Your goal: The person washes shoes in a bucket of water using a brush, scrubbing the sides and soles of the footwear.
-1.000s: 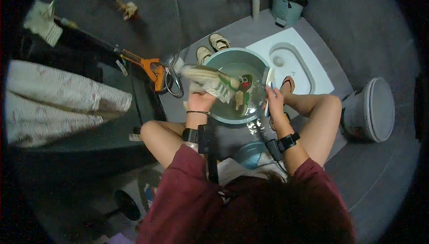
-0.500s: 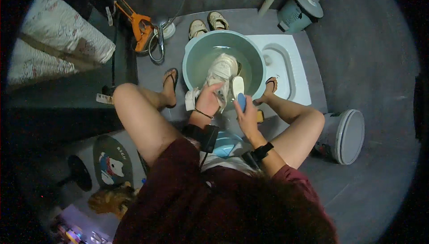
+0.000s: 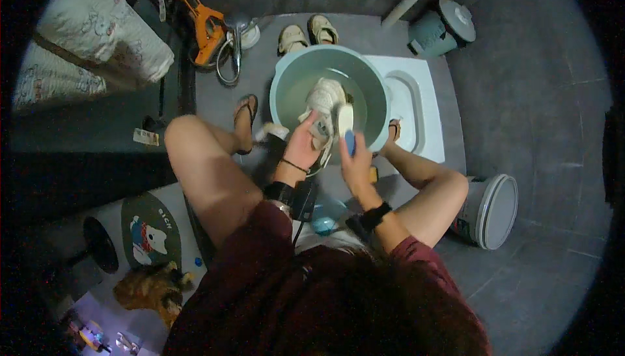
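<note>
A cream-white shoe (image 3: 325, 96) lies tilted over the near part of a round grey-green basin (image 3: 278, 89) with cloudy water in it. My left hand (image 3: 303, 145) is closed on the near end of the shoe, where loose straps or laces hang down. In my right hand (image 3: 355, 164) is a scrub brush (image 3: 345, 119) with a pale head and a blue handle. The brush head lies against the shoe's right side. Its bristles are hidden. A blurred white strip (image 3: 272, 132) shows at the basin's near left rim; what it belongs to is unclear.
Beyond the basin stands a pair of beige shoes (image 3: 323, 29). A white squat toilet (image 3: 432, 108) is on the right, with a lidded bin (image 3: 435, 33) and a bucket (image 3: 498, 211) nearby. An orange rack (image 3: 208, 33) is far left. A furry brown animal (image 3: 146, 293) lies near a mat (image 3: 151, 229).
The brush and my right hand have shifted slightly along the shoe's side. The white strip at the near left rim has moved. The whole view has tilted a little; both hands keep their hold.
</note>
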The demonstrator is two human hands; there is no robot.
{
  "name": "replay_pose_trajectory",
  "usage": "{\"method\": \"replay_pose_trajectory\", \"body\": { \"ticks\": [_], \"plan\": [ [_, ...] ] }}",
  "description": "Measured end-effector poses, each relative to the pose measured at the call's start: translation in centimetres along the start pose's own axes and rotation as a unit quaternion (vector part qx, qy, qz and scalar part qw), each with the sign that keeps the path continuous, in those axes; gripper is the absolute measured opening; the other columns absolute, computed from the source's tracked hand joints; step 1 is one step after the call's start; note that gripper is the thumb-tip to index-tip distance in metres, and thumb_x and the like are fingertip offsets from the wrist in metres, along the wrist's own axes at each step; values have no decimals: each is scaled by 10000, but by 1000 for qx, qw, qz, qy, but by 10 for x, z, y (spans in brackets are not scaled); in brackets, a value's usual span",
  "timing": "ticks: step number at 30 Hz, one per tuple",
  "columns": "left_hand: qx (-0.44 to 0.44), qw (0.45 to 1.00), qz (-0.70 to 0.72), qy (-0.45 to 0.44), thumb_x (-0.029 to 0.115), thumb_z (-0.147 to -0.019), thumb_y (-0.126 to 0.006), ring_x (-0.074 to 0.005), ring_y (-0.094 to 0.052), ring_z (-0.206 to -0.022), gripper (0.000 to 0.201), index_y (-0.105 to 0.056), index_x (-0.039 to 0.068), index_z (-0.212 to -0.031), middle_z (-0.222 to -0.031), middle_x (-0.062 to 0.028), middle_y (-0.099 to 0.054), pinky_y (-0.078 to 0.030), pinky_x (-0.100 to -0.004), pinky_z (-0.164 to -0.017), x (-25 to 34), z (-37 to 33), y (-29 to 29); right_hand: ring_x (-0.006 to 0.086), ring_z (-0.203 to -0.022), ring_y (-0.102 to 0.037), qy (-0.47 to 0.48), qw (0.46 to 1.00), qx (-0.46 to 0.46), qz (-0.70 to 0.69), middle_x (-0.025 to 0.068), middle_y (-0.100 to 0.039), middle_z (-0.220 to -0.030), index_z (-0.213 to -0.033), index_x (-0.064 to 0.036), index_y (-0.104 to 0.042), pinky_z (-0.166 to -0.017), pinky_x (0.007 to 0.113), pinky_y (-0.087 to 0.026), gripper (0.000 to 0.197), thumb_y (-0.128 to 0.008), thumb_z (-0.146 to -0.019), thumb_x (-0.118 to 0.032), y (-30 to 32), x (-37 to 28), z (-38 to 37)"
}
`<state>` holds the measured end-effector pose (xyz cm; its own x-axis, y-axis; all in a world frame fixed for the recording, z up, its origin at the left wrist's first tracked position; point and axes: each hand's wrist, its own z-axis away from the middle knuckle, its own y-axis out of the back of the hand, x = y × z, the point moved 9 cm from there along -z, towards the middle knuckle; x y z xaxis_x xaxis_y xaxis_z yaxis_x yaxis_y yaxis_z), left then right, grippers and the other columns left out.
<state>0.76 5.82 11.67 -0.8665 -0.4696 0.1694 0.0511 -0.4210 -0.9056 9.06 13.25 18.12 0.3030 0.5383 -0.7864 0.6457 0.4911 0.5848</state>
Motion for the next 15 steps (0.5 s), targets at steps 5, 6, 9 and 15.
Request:
{"method": "replay_pose_trajectory", "body": {
  "ticks": [5,6,9,15],
  "plan": [
    [-42,998,-37,43,119,-831,-489,-201,-531,-985,311,-472,45,-1132,-1075,-92,-542,-430,-321,-830,-12,-17,13,406,-601,-552,20,997,-53,50,230,-545,-622,-875,-41,-482,-492,433,-417,295,-549,-814,-321,1,-29,-58],
    [-32,999,-26,18,92,-818,-485,-201,-533,-981,315,-471,32,-1127,-1068,-92,-544,-432,-320,-826,-8,-17,13,405,-601,-550,33,997,-53,51,227,-543,-618,-867,-40,-481,-491,433,-415,299,-547,-815,-328,-1,-29,-61],
    [-29,999,9,-16,17,-775,-471,-207,-533,-975,335,-469,-16,-1108,-1061,-97,-543,-431,-314,-822,-1,-16,13,392,-600,-555,-3,993,-93,79,222,-544,-621,-853,-41,-489,-491,436,-410,289,-542,-819,-322,-4,28,-3],
    [18,987,-155,-46,-44,-688,-444,-191,-540,-904,411,-456,19,-1094,-1009,-80,-531,-438,-297,-770,-11,-7,10,362,-588,-563,73,982,-92,148,196,-558,-642,-822,-48,-496,-489,416,-423,310,-552,-809,-353,3,-19,-23]
  ]
}}
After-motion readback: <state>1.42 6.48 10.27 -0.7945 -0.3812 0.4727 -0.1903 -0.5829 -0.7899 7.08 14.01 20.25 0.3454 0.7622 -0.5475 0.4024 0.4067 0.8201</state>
